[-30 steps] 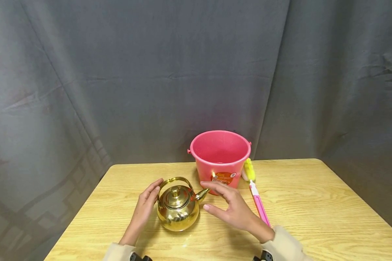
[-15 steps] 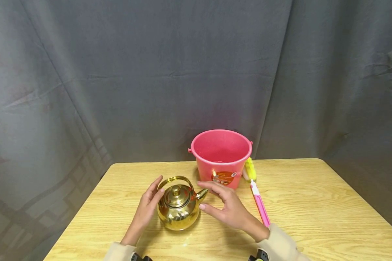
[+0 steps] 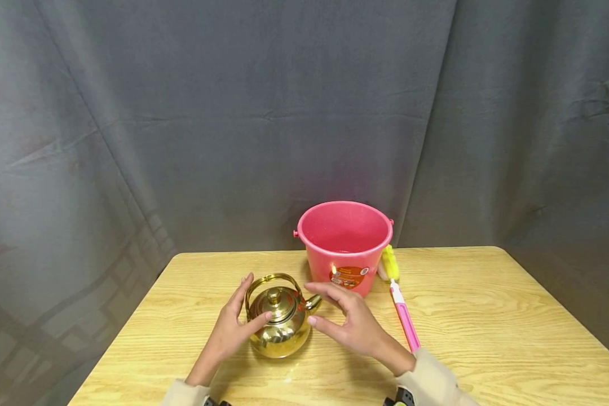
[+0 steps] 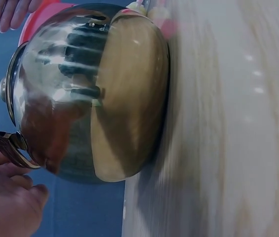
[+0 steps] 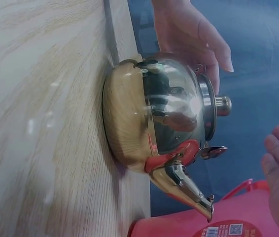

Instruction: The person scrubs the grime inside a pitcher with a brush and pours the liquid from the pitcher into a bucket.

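Label [image 3: 347, 278] on bucket [image 3: 318, 263], wording unreadable

An orange-red label is borne by the front of the bucket. In the head view, a round white mark [image 3: 364, 271] is seen at its upper right. In the right wrist view, a QR code [image 5: 235, 229] is shown beside a barcode-like block [image 5: 212, 231]. Some lettering is also printed there, too small and cut off to be read.

The kettle [image 3: 280, 337] looks made of metal, polished very smooth, and its glossy body mirrors the wood grain of the table [image 3: 487, 316]. This table top appears smooth, with a light shine. The bucket [image 3: 318, 264] seems to be of smooth plastic, softly glossy. The stick handle [image 3: 407, 322] also looks plastic. The curtain [image 3: 284, 146] is matt cloth, somewhat creased; the sleeve [image 3: 438, 379] is matt fabric.
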